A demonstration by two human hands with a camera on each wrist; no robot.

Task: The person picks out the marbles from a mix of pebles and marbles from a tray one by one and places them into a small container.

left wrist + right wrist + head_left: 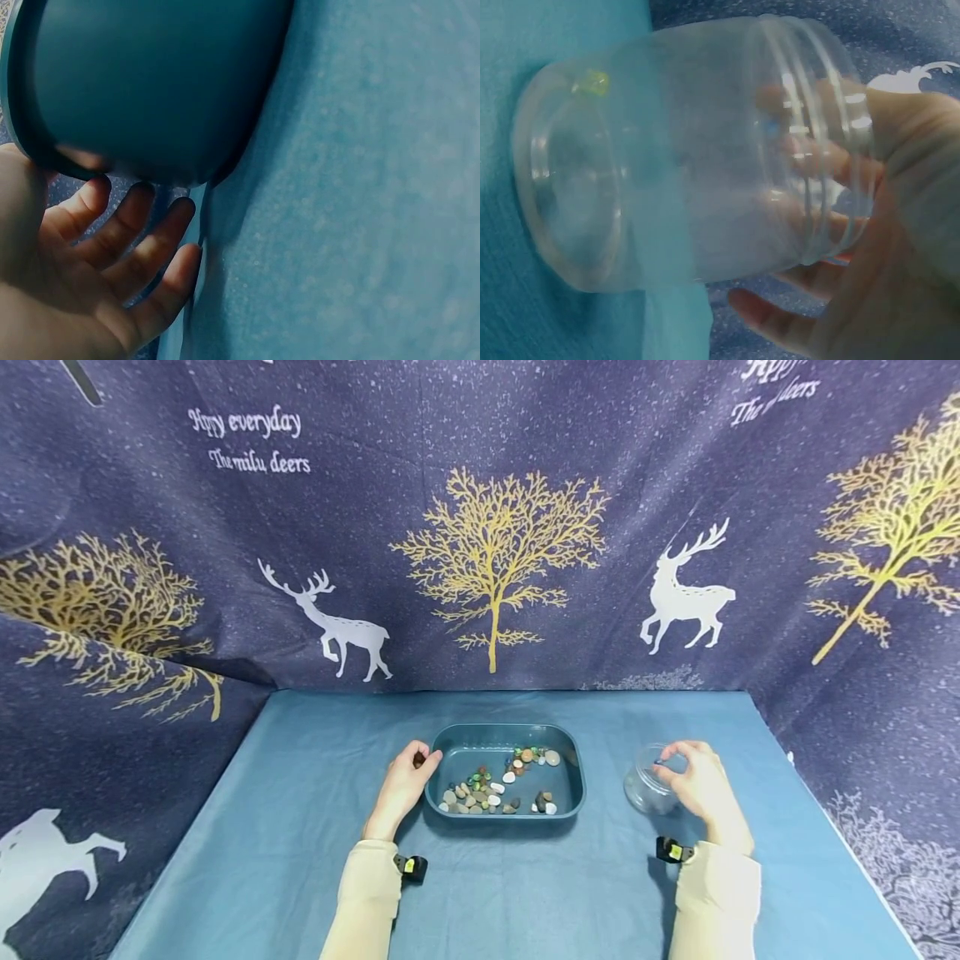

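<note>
A dark teal tray (506,825) holds loose pebbles (471,800) and small coloured stones (528,757). At its left end, my left hand (401,785) holds the rim. In the left wrist view, the fingertips (139,196) meet the tray's outer wall (150,97) from below; the thumb's tip is hidden. On the right stands a clear jar (642,792) without a lid. My right hand (697,779) is at its mouth, pinching a small blue stone (771,127) between thumb and fingers. A yellow-green stone (594,82) lies near the jar's bottom.
A blue cloth (540,893) covers the table. Tray and jar stand apart on it. Behind them, a dark curtain (480,435) with deer and trees closes off the back and both sides.
</note>
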